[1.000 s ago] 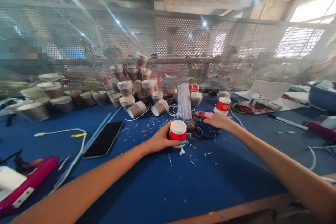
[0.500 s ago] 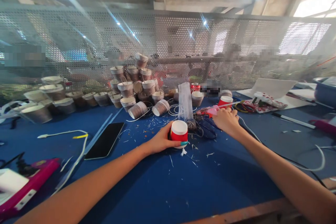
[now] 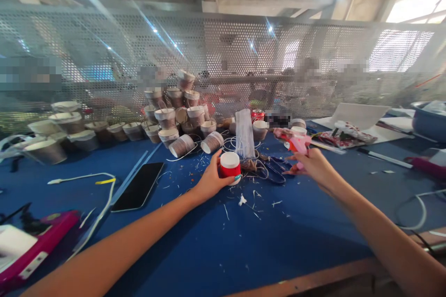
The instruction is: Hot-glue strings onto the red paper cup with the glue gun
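Note:
My left hand (image 3: 210, 179) is wrapped round a small red paper cup (image 3: 230, 165) turned bottom up, held a little above the blue table (image 3: 216, 236). My right hand (image 3: 311, 165) grips a pink glue gun (image 3: 295, 141), lifted off the table to the right of the cup, its nozzle pointing left. Scissors (image 3: 275, 167) and a tangle of twine (image 3: 251, 165) lie between the hands. A bundle of white string (image 3: 245, 133) stands just behind the cup.
A heap of twine-wrapped cups (image 3: 179, 113) stands at the back, with more cups (image 3: 66, 125) in a row to the left. A black phone (image 3: 138, 186) lies left of my hand. Another pink glue gun (image 3: 31, 241) sits at the near left. A perforated metal screen (image 3: 223, 55) closes the back.
My right hand took the pink glue gun off the table and raised it. My left hand lifted the red cup off the table, up and slightly left.

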A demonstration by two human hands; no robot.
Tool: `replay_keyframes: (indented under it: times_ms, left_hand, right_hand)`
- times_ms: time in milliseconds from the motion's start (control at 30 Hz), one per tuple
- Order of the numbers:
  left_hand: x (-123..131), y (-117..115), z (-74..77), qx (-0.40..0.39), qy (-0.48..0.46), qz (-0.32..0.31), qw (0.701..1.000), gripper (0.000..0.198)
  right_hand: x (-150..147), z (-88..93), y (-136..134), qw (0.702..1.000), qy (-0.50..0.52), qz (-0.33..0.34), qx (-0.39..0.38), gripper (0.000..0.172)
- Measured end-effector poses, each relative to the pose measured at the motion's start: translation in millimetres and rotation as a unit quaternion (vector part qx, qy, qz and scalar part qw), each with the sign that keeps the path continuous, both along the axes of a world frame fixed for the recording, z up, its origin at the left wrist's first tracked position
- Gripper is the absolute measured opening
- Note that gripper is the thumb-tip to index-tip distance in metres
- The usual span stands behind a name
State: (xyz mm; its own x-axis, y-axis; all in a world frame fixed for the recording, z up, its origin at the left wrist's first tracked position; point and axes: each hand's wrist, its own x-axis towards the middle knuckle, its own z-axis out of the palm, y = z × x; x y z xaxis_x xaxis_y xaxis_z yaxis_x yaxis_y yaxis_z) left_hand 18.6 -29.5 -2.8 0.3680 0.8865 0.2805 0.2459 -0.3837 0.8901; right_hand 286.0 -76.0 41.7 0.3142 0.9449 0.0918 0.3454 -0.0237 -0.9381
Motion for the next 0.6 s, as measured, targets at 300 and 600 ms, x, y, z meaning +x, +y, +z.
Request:
replay_keyframes:
  times_ms: [300, 600]
  left_hand:
    - [2.2, -51.6, 12.8, 0.344, 0.006, 0.079, 0.936, 0.067]
    - [69.3, -86.1, 9.3, -0.119, -0.125, -0.086, 0.981, 0.037]
  right_hand:
    - [-80.5, -13.0, -41.8, 0.973, 0.220, 0.043, 0.059, 0.025]
    - [-96.7, -50.9, -71.8, 0.984, 0.054, 0.130, 0.113, 0.014]
